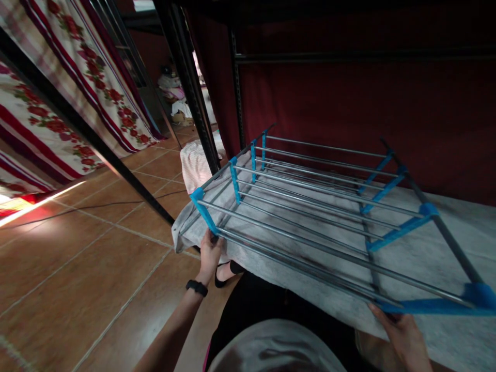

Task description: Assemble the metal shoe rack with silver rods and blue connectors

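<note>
A shoe rack of thin grey metal tubes with blue plastic brackets point(310, 199) stands on a grey cloth point(457, 248) in front of me. My left hand point(211, 254), with a black band on its wrist, is closed around the near left corner, just below a blue bracket. At the near right corner my right hand point(405, 330) grips the dark end bar under another blue bracket. Some of the fingers of both hands are hidden behind the frame. Several parallel tubes run between the two ends of the rack.
Black metal posts point(189, 88) rise at the left and behind the rack. A dark red cloth point(329, 103) hangs at the back. A striped cloth point(196, 163) lies beyond the left end. Floral curtains point(96, 77) hang over the tiled floor point(96, 258), where a thin cable point(112, 204) runs.
</note>
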The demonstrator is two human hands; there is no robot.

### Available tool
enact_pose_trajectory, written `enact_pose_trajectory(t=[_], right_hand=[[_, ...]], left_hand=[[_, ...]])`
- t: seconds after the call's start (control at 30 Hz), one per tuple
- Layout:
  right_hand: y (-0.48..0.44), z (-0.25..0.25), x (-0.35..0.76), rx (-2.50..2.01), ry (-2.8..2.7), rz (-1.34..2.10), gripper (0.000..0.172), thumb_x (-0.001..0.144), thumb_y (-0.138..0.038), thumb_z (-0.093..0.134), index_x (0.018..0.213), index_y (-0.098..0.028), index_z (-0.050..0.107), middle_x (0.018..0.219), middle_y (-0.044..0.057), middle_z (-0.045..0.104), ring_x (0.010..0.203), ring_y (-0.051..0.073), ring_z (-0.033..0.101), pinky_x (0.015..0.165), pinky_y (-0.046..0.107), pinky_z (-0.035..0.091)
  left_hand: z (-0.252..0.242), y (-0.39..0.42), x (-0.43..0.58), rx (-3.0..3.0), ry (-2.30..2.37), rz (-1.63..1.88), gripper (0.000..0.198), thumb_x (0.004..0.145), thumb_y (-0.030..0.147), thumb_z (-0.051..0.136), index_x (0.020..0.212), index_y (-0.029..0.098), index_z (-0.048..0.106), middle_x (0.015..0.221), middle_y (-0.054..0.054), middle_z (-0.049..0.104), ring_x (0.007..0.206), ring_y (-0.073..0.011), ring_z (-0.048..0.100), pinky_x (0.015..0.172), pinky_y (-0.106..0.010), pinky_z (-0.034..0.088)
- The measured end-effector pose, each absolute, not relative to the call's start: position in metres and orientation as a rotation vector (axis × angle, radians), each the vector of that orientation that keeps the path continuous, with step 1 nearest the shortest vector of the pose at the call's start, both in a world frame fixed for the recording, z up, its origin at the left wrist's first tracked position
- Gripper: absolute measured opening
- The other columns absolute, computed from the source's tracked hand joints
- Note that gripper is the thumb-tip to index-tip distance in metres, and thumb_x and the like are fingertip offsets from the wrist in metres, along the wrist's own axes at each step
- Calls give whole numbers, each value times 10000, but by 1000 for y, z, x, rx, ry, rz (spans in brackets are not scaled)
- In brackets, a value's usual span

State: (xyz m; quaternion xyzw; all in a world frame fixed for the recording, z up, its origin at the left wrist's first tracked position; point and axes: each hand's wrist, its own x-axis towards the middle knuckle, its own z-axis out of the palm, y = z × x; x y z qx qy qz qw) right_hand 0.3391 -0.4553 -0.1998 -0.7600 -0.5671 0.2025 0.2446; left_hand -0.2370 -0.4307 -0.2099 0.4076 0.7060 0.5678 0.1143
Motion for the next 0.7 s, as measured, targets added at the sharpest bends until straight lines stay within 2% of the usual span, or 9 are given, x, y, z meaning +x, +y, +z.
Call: enact_pose_trajectory(t=[0.07, 0.17, 0.27, 0.4, 0.57, 0.63, 0.7], right_hand=[[-456, -197, 336, -2052, -1466, 668, 484, 713, -669, 644, 723, -189, 710, 719, 110, 715, 773, 334, 703, 744, 427, 552], [-456, -194, 331, -2063, -1336, 689, 528, 659, -712, 671, 728, -188, 676, 691, 85, 684, 738, 311, 671, 736, 442, 543], [-455, -194, 328, -2048, -1265, 653, 518, 637, -717, 693, 679, -203, 639, 582, 36, 609, 639, 260, 616, 664, 404, 517], [-454, -202, 326, -2025, -1247, 681, 487, 677, -675, 713, 541, -237, 547, 441, -12, 458, 500, 185, 492, 544, 343, 426], [-457, -211, 318, -2104, -1180, 725, 587, 765, -664, 667, 443, -256, 396, 424, -18, 379, 439, 135, 385, 474, 315, 308], [-458, -212, 313, -2050, -1184, 714, 571, 795, -660, 645, 483, -254, 394, 449, -30, 368, 451, 128, 370, 480, 311, 308], [-461, -214, 313, -1931, -1182, 659, 484, 791, -643, 663, 602, -236, 483, 521, -27, 450, 503, 149, 434, 516, 315, 370]], left_hand=[[-209, -425, -238, 1070, 1994, 1778, 442, 752, 288, 716, 1173, 193, 623, 1115, -99, 705, 1022, -251, 677, 956, -408, 552], [-206, -412, -245, 964, 1960, 1790, 411, 694, 250, 730, 1090, 184, 643, 981, -63, 702, 897, -220, 669, 876, -375, 562], [-203, -401, -255, 894, 1967, 1736, 344, 649, 216, 699, 990, 175, 670, 857, -36, 685, 772, -201, 636, 787, -358, 550], [-204, -396, -256, 931, 2015, 1753, 340, 636, 238, 703, 971, 188, 670, 850, -35, 686, 795, -216, 635, 818, -373, 529], [-208, -394, -243, 918, 2096, 1878, 269, 689, 298, 714, 923, 208, 616, 833, -27, 662, 784, -213, 620, 781, -356, 511], [-209, -392, -239, 890, 2121, 1910, 278, 699, 322, 736, 911, 213, 595, 802, -14, 640, 752, -205, 606, 736, -341, 496], [-210, -390, -239, 858, 2129, 1930, 285, 710, 342, 749, 905, 213, 587, 777, -2, 619, 721, -196, 589, 706, -331, 484]])
